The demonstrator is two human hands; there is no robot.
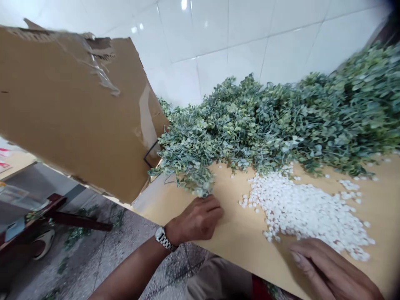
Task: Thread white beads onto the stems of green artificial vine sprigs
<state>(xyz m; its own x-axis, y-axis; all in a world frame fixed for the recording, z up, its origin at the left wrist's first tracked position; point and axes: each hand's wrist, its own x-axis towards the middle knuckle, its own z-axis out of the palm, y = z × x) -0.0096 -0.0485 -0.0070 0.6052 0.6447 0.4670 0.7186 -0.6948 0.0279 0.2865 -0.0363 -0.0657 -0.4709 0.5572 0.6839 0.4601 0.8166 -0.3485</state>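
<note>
Closed over the table, my left hand (200, 218) pinches the near end of a green leafy artificial sprig (202, 183). The sprig's tip is blurred, and it runs back into the heap of similar foliage (265, 121). A spread of small white round plastic pieces (306, 208) lies on the tabletop to the right. By the near edge of those pieces is my right hand (334, 266), thumb and forefinger drawn together at the tips. Whatever may be between them is hidden.
A large cardboard box (84, 112) with torn edges and tape stands at the left end of the wooden table (237, 250). White tiled wall (212, 37) rises behind. Leaf scraps lie on the speckled floor (125, 250), near a dark wooden bar (81, 221).
</note>
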